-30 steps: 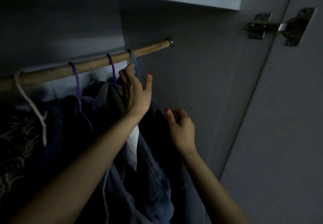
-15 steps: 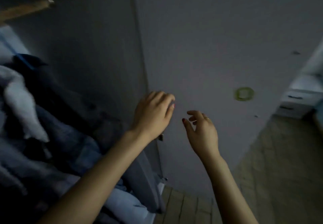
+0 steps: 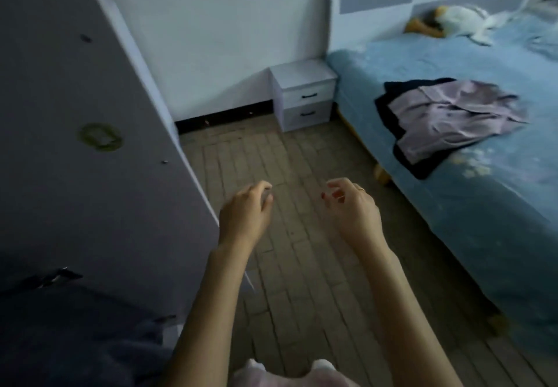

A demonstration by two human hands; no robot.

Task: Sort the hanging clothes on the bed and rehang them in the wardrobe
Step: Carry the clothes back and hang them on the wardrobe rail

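View has swung from the wardrobe rail to the room: last hanger placed, person turning back. Left hand (image 3: 246,216) and right hand (image 3: 353,211) both empty, fingers loosely curled. Remaining clothes (image 3: 453,115) lie on the bed (image 3: 498,205), well apart from the hands. Wardrobe door (image 3: 75,115) open at left.

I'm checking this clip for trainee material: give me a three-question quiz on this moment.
1. True or false: the left hand and the right hand both hold nothing.
2. Which lies on top on the blue-sheeted bed? A) the pale lilac crumpled garment B) the dark navy garment
3. Fill in: the white bedside cabinet shows ___ drawers.

Key: 1 true; 2 A, the lilac one lies over the navy one; 3 two.
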